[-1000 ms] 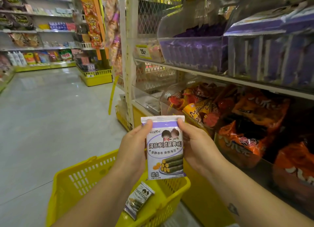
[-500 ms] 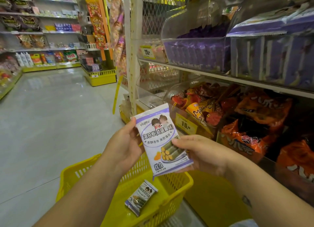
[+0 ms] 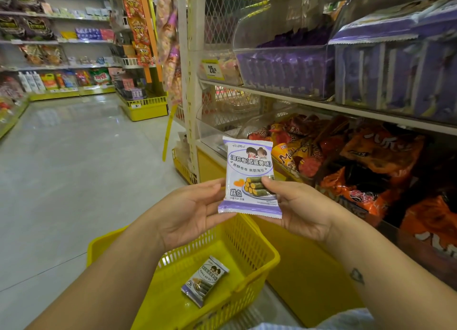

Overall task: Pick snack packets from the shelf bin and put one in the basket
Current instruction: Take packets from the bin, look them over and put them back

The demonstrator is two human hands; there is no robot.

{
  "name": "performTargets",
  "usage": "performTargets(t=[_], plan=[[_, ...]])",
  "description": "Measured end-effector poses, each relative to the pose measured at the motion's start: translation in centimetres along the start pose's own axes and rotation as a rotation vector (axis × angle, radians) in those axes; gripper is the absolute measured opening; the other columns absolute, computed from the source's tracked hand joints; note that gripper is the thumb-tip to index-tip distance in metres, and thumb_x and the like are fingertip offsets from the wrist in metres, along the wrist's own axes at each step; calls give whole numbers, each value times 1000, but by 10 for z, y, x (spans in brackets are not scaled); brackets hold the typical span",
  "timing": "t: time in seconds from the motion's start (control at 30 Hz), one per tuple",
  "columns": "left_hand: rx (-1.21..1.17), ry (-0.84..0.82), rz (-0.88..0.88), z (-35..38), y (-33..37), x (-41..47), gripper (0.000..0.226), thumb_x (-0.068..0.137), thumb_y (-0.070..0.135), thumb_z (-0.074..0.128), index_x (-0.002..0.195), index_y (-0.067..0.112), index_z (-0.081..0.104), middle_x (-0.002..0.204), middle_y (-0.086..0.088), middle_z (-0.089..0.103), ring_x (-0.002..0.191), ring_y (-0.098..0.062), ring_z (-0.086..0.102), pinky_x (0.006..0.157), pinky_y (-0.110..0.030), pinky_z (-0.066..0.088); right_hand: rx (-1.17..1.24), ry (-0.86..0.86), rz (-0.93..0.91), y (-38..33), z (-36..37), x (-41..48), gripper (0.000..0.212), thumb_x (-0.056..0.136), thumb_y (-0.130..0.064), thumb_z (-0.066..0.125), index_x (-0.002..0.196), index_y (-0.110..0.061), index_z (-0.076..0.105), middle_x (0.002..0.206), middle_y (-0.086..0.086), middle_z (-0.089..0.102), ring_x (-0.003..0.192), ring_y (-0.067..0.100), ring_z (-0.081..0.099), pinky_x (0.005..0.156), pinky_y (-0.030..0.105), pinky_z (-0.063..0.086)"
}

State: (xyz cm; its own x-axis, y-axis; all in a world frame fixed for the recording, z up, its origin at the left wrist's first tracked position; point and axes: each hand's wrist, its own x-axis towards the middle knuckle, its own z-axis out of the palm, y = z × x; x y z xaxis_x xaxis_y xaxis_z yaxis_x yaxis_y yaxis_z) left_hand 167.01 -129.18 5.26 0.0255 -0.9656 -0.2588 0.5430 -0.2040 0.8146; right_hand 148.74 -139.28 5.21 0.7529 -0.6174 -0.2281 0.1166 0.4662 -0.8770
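Note:
A white and purple snack packet [image 3: 249,179] stands upright in front of me, above the yellow basket [image 3: 270,256]. My right hand [image 3: 299,206] pinches its lower right part, thumb on the front. My left hand [image 3: 190,211] lies palm up at the packet's lower left edge, with relaxed fingers reaching behind the corner. A second packet [image 3: 205,284] of the same kind lies flat on the basket's floor. A clear shelf bin [image 3: 284,67] full of purple packets sits on the upper shelf to the right.
Orange and red snack bags [image 3: 366,171] fill the lower shelf to the right of my hands. Another clear bin of purple packs [image 3: 400,75] stands at far right. A white shelf post [image 3: 189,87] rises behind the packet. The grey aisle floor [image 3: 74,161] opens to the left.
The packet went from tilted to upright and my hands moved lower on it. My right thumb now presses its front. My left hand has opened, palm up.

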Motion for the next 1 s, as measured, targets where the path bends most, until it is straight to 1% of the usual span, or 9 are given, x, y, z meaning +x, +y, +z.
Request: performTargets(t=[0.17,0.33,0.43,0.5,0.57,0.67,0.73,0.87,1.0], plan=[[110,0,33,-4,-2,2,43,83,18,60,124,7,58,114,-18,71,101,-28,71,64,-30,61,2,30,-86,-2,-1,1,37,81,-21,57,110,0,65,109,19,70,88,23,70,83,36,55],[364,129,147,-8,-7,5,38,85,25,66,121,17,61,109,-6,75,100,-19,72,75,-30,60,-65,107,-186,1,0,2,23,93,-16,54,107,-2,63,101,16,74,86,22,73,81,38,58],[588,295,282,-4,-12,6,30,91,33,63,121,32,60,119,5,69,106,-7,66,89,-33,55,-381,282,-366,6,5,2,16,90,-15,62,104,-8,65,99,10,75,94,24,71,92,49,53],[530,247,320,5,-18,7,56,84,46,64,137,36,47,129,8,63,116,-10,60,98,-42,50,-599,314,-477,9,12,-1,19,86,-16,68,105,-15,67,98,3,75,93,19,71,91,46,54],[386,136,299,14,-25,9,84,73,54,64,148,36,31,136,7,59,123,-16,58,101,-48,48,-672,211,-540,15,20,-2,27,84,-17,70,111,-20,66,102,-3,73,96,13,69,88,39,56],[328,48,333,20,-29,11,75,77,51,59,144,24,40,128,-6,66,116,-21,64,94,-47,53,-688,44,-526,22,27,-3,34,88,-23,65,122,-24,64,114,-10,70,104,6,65,88,26,54],[233,56,330,21,-28,12,70,79,47,59,141,19,44,125,-14,66,116,-27,64,100,-50,49,-680,15,-505,22,27,-3,35,91,-24,60,126,-21,62,121,-9,67,110,6,63,94,26,51],[194,-21,360,18,-25,11,51,86,30,55,135,15,51,125,-13,67,116,-30,63,97,-51,51,-615,168,-547,13,21,-2,31,92,-11,59,122,-19,59,116,-4,67,106,11,64,89,27,52],[265,-86,334,15,-27,11,49,86,19,56,135,17,50,127,-9,66,118,-28,63,94,-45,54,-412,219,-487,6,12,-2,42,93,-15,58,134,-20,50,118,0,67,110,15,64,92,36,54]])
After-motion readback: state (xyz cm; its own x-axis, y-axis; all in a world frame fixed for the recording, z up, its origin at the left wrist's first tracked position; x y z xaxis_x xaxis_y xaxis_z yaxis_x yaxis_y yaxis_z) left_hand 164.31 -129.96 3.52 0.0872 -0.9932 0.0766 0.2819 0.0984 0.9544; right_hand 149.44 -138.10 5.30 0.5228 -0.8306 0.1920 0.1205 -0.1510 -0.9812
